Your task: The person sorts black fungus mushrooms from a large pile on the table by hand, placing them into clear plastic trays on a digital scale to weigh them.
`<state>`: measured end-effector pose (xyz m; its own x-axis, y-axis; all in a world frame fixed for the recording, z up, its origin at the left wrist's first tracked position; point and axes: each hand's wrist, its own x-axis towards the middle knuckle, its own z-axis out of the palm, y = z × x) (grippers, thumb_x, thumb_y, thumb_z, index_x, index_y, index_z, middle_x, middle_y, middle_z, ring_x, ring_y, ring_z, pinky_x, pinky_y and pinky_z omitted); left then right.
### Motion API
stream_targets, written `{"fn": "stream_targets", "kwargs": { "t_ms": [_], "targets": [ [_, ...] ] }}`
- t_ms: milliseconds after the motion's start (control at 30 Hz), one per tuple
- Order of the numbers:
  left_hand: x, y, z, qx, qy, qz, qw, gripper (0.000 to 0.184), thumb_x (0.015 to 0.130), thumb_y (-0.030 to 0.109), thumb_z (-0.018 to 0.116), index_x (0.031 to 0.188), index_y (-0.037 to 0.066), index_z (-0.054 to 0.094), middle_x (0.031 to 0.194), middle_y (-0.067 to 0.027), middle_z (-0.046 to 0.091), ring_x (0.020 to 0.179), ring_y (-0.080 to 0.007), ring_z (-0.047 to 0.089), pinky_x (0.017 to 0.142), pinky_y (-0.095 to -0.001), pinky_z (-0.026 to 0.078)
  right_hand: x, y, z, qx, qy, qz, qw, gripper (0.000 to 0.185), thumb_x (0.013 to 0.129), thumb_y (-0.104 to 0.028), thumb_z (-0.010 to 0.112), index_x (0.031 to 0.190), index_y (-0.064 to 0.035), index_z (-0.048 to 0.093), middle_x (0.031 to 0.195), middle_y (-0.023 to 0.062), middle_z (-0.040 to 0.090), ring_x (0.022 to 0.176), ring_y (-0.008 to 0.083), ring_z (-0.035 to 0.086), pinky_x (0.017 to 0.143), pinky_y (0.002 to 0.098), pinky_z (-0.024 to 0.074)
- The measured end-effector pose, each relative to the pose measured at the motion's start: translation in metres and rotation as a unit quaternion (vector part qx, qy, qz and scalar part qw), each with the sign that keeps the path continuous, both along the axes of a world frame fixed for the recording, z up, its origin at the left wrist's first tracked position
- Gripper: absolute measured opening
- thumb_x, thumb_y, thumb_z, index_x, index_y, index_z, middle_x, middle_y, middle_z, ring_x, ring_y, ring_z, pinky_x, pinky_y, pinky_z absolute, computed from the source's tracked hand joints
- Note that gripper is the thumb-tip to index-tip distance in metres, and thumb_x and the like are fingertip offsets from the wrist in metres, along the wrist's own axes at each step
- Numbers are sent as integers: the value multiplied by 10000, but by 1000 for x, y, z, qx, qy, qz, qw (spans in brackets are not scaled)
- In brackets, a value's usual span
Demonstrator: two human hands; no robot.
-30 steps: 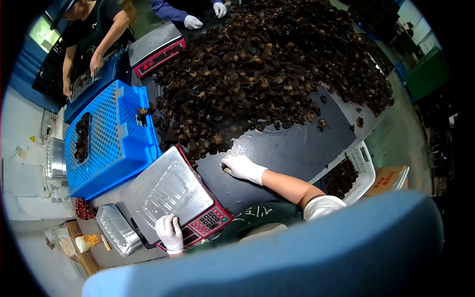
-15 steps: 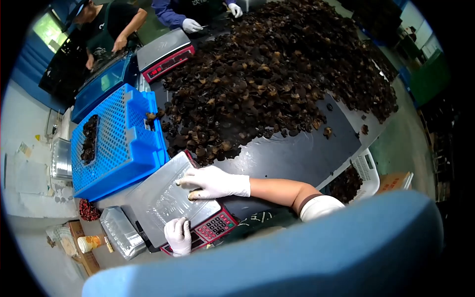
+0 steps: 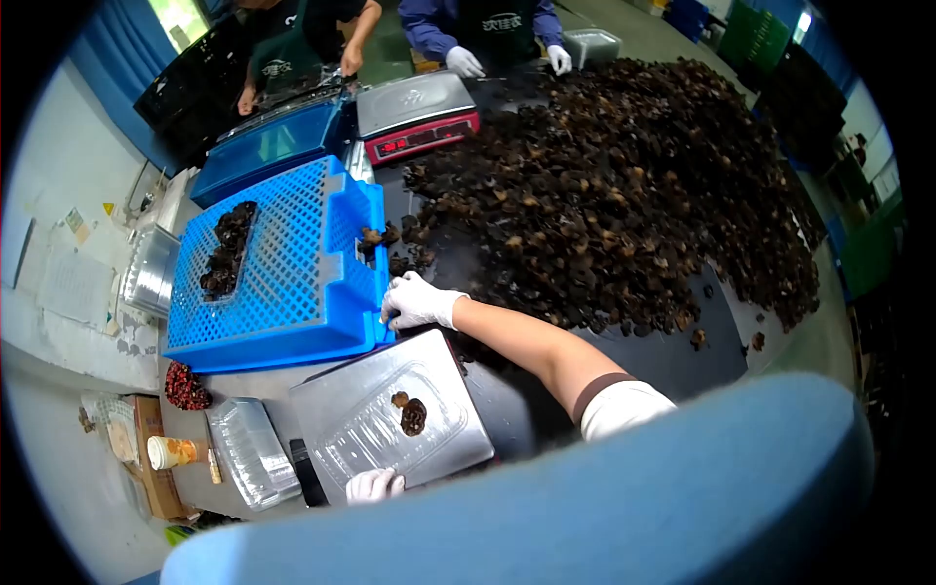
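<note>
A clear plastic tray (image 3: 361, 444) lies on the steel plate of a scale (image 3: 458, 429), with a few dark brown mushroom-like pieces (image 3: 413, 417) in it. At the tray's near edge, my white-gloved left hand (image 3: 374, 486) has its fingers curled together; its lower part is hidden. My gloved right hand (image 3: 417, 302) reaches beyond the scale, beside the blue crate (image 3: 292, 331) and the near-left edge of a large heap of dark brown pieces (image 3: 604, 205). Its fingers bend downward, and whatever they hold is hidden.
A filled tray (image 3: 230, 252) sits on the upturned crate. Stacked clear trays (image 3: 252, 453), a paper cup (image 3: 174, 452) and a red-and-black bundle (image 3: 185, 387) stand left. Behind is another scale (image 3: 417, 117), with two people opposite. A blurred blue edge (image 3: 546, 487) covers the foreground.
My right hand has moved from above the tray to beside the crate. A few brown pieces now show in the tray. The view has shifted, and my left hand stays at the tray's edge.
</note>
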<state>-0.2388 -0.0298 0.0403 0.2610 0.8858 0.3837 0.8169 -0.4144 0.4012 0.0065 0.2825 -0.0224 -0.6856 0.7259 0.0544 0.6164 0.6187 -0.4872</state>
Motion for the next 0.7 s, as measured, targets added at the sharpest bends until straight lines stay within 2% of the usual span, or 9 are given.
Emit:
{"fn": "stream_targets", "kwargs": {
  "t_ms": [100, 200, 300, 367, 467, 500, 567, 633, 700],
  "targets": [
    [0, 6, 3, 16, -14, -14, 1000, 203, 748, 99, 772, 916, 70, 662, 874, -82, 649, 851, -286, 614, 788, -412, 463, -14, 8, -9, -40, -150, 3, 988, 339, 672, -478, 789, 922, -251, 759, 1010, 44, 688, 1153, 277, 553, 1072, 682, 229],
    [1, 12, 5, 3, -18, -14, 1000, 209, 743, 95, 776, 917, 72, 662, 856, -78, 647, 836, -286, 614, 781, -409, 463, 1, -2, -28, 74, -163, -45, 983, 266, 692, -411, 753, 910, -260, 734, 1065, 34, 626, 1153, 269, 539, 1023, 729, 279],
    [-2, 16, 6, -31, 9, -9, 999, 211, 744, 90, 777, 920, 70, 661, 871, -82, 648, 846, -286, 614, 778, -407, 463, 30, -18, -19, 50, -180, -131, 974, 263, 740, -351, 708, 962, -213, 738, 1079, 62, 626, 1130, 270, 536, 952, 657, 382],
    [0, 18, 6, -16, 12, 5, 1000, 211, 749, 85, 774, 925, 66, 660, 898, -87, 651, 860, -283, 612, 781, -407, 463, 53, -33, -9, 7, -161, -158, 974, 308, 751, -316, 700, 999, -135, 729, 1091, 99, 619, 1116, 295, 533, 887, 543, 469],
    [-3, 19, 7, -30, 7, -4, 1000, 213, 754, 86, 771, 937, 64, 664, 921, -88, 649, 883, -287, 611, 806, -409, 468, 73, -66, 4, -9, -200, -132, 971, 362, 728, -267, 729, 1046, -95, 705, 1082, 145, 610, 1104, 341, 535, 877, 546, 493],
    [-2, 18, 8, -31, 11, -3, 999, 213, 756, 88, 770, 940, 63, 666, 923, -88, 649, 887, -289, 610, 813, -409, 470, 82, -74, -15, -9, -161, -125, 979, 372, 722, -253, 733, 1052, -87, 698, 1070, 152, 603, 1103, 356, 534, 843, 499, 538],
    [-4, 16, 2, -30, 11, -3, 999, 207, 762, 93, 767, 940, 60, 668, 927, -88, 648, 896, -293, 610, 826, -410, 470, 92, -105, 3, -48, -153, -148, 976, 379, 714, -243, 740, 1053, -79, 694, 1062, 161, 598, 1100, 365, 535, 790, 456, 572],
    [-5, 16, 0, -2, 14, -7, 1000, 213, 760, 126, 758, 951, 69, 682, 901, -63, 646, 837, -251, 617, 795, -394, 451, 108, -129, 9, -29, -167, -129, 977, 383, 713, -288, 748, 1039, -93, 696, 1087, 146, 583, 1130, 356, 511, 741, 464, 582],
    [-5, 13, 3, -19, 13, -11, 1000, 220, 770, 132, 756, 964, 61, 682, 915, -72, 645, 858, -264, 611, 802, -403, 449, 124, -153, 16, -59, -205, -123, 969, 483, 700, -311, 756, 1135, -118, 681, 1141, 125, 575, 1166, 336, 497, 792, 469, 551]
  ]
}}
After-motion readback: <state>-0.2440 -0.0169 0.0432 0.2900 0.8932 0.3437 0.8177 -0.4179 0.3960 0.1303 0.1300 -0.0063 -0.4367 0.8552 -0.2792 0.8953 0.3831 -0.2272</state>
